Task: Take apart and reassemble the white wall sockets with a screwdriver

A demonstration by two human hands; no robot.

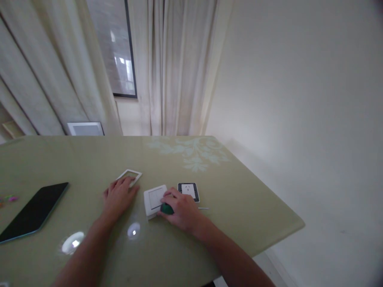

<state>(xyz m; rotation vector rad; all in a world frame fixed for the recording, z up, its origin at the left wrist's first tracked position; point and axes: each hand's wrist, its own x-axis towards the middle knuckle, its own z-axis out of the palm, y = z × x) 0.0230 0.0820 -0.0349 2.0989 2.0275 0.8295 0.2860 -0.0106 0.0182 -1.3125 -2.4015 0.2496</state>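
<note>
My left hand (119,195) is on a thin white square frame (134,172), its fingers curled over the near side and the thumb at the right. They hide part of that side. My right hand (182,209) is closed around the green handle (166,208) of a screwdriver, whose thin metal shaft (204,208) shows past the hand on the right. The fingertips are against the right side of a white wall switch (154,198) in a square box. Just beyond that hand lies a socket module (188,190) with a white face and dark surround, partly covered.
A black tablet (34,211) lies at the left of the glossy green table (98,159), with small colourful bits (12,198) beside it. The table's right edge slants toward a white wall (299,99). Curtains (179,71) hang behind.
</note>
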